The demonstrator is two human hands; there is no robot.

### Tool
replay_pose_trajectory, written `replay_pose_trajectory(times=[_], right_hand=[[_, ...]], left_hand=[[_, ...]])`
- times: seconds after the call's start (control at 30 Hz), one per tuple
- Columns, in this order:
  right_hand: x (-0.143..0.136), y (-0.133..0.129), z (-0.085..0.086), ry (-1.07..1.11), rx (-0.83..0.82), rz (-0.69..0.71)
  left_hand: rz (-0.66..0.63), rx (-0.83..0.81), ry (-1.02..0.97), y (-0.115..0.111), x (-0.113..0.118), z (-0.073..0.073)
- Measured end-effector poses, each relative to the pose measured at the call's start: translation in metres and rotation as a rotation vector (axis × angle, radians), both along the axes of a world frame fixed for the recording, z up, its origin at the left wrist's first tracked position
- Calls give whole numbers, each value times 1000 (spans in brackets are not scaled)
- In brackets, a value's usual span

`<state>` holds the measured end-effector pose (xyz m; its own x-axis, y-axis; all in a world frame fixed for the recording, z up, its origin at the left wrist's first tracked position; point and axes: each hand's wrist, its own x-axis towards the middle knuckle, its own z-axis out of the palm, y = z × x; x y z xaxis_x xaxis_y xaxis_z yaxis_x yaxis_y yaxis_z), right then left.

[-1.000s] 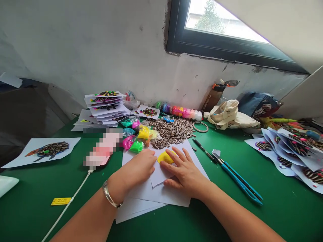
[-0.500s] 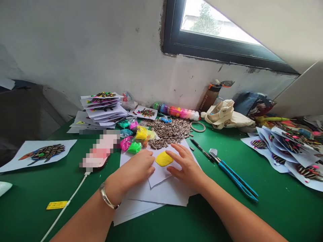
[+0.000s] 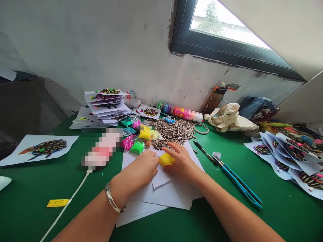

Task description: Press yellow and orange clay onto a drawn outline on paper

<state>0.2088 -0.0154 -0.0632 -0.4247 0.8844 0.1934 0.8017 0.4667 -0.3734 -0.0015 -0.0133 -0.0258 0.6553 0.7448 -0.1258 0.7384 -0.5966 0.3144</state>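
Note:
A flat yellow clay shape [image 3: 166, 159] lies on a small white sheet [image 3: 158, 179], which rests on larger white paper [image 3: 174, 197]. My left hand [image 3: 142, 168], with a silver bangle at the wrist, is at the left edge of the small sheet, its fingers pressed together; what they grip is hidden. Over the right side of the yellow shape is my right hand [image 3: 183, 160], fingers spread and fingertips at the clay. Behind both hands lie a pile of striped seeds [image 3: 174, 130] and bags of coloured clay [image 3: 137, 146].
A blue-handled cutter [image 3: 241, 185] and a black pen [image 3: 205, 153] lie to the right. Stacked seed pictures stand at the back left [image 3: 108, 107] and right [image 3: 290, 151]. A white cable [image 3: 68, 203], tape roll [image 3: 201, 128], cloth bag [image 3: 228, 117] and bottle [image 3: 213, 99] are around.
My right hand has moved slightly left over the yellow shape, covering more of it. The whole view has shifted a little, so things appear further right.

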Motion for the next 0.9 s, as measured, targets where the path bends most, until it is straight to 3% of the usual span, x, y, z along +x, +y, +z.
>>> replay_pose_trajectory(times=[0.17, 0.37, 0.57, 0.77, 0.9], right_hand=[[2, 1, -6, 131, -27, -6], [16, -2, 0, 358, -129, -58], [11, -2, -4, 203, -78, -17], [24, 1, 2, 314, -231, -3], [26, 4, 5, 246, -175, 34]], left_hand=[[-13, 3, -6, 2, 0, -7], [9, -10, 25, -1, 2, 3], [8, -6, 31, -1, 1, 1], [9, -15, 54, -2, 2, 7], [16, -31, 83, -4, 5, 14]])
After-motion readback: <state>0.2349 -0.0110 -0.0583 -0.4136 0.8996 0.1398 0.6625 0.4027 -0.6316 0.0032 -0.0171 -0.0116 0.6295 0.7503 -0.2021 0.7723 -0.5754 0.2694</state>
